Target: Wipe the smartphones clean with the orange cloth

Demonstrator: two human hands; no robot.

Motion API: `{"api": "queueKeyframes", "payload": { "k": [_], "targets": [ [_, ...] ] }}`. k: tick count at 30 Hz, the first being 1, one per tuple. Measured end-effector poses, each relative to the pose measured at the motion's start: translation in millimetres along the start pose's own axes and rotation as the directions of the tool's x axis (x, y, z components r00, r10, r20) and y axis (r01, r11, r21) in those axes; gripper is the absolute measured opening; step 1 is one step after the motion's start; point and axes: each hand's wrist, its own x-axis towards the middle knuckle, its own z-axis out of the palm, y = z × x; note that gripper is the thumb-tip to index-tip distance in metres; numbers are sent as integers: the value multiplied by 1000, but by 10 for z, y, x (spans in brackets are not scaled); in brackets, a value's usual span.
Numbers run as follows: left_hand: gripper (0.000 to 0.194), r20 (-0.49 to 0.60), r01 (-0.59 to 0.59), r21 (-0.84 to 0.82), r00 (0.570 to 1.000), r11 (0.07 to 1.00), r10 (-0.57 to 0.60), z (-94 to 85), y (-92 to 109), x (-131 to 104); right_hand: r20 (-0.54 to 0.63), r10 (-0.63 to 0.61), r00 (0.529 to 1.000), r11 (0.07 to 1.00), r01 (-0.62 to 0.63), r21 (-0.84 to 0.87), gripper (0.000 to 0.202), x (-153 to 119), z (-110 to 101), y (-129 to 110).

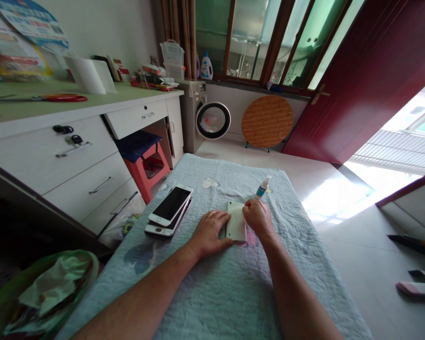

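Far left: green-rimmed bin [92, 264] with crumpled tissue [53, 283] inside. Above it, a white drawer unit [74, 156] bears red-handled scissors [65, 98] and a paper roll [87, 75]; a pink stool [141, 172] with a dark cover stands by it.

Table [212, 293], under a pale blue quilted cloth: at its left side, a white phone [172, 204], screen up, lies skewed on top of a second phone [161, 230], which shows mainly along its lower and right edges.

Left hand [209, 233]: palm down, fingers and thumb apart, fingertips at the left edge of the pale phone [236, 224], thumb near its lower left corner. Pale phone lies on the cloth between the hands, back up, camera end away from the person.

Right hand [258, 216]: fingers curled together, touching the pale phone's upper right edge; cannot tell whether anything is inside the grip. Spray bottle [263, 187], white-capped with blue label, stands upright just beyond this hand.
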Motion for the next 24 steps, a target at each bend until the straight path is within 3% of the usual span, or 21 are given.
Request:
{"api": "queueKeyframes", "payload": {
  "k": [24],
  "targets": [
    [70, -14, 3, -7, 1000, 1000, -4, 0, 13, -3, -54, -26, 998, 998, 30, 62, 26, 24, 110, 54]
  ]
}}
